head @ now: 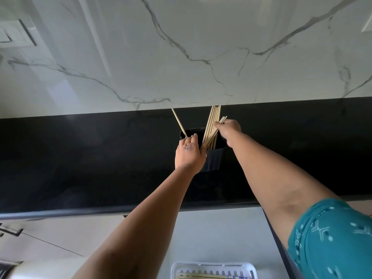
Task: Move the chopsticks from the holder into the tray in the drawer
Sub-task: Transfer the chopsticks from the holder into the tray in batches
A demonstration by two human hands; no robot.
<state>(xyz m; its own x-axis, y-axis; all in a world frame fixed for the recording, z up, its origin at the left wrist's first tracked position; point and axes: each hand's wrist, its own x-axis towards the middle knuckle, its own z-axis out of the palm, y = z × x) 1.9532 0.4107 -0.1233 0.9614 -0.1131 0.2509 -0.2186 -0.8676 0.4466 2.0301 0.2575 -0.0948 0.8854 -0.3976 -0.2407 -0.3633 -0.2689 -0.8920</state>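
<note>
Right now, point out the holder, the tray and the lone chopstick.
holder (213,158): head view, on its ribbed front wall.
tray (213,266): head view, on its white far rim.
lone chopstick (178,121): head view, mid-shaft, left of the bundle.

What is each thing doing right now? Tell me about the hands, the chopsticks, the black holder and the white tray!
left hand: grips the holder's rim.
right hand: pinches a bunch of chopsticks.
chopstick bunch: standing in the holder, leaning, held.
single chopstick: alone in the holder, tilted left.
holder: upright on the black counter, still partly full.
tray: in the drawer below, some chopsticks already inside.
</note>
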